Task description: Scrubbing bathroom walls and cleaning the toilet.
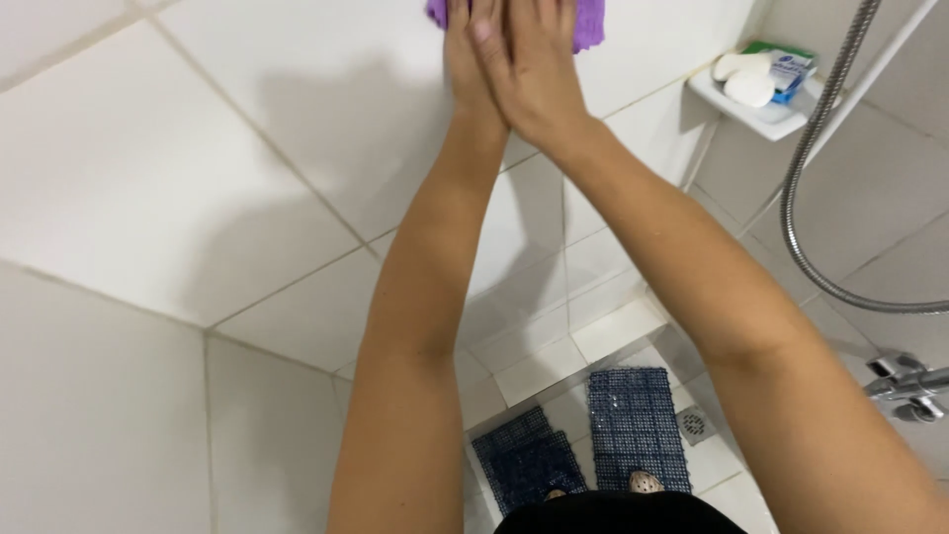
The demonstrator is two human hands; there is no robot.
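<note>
Wall (pixel 148 178): large white glazed tiles, grey grout, smooth and hard.
Your right hand (pixel 539 64) lies over left hand (pixel 465 49), both flat, fingers extended; stacking doubles pressure. Neither grip clenched: palms press cloth (pixel 590 25), not grasp it.
Cloth: purple, soft, nubby, pinned against wall at top edge, mostly hidden.
Hose (pixel 806 168): ribbed metal, hangs in loop.
Mats (pixel 638 425): blue, perforated, on floor.
Shelf (pixel 732 104): white corner ledge carrying soap.
</note>
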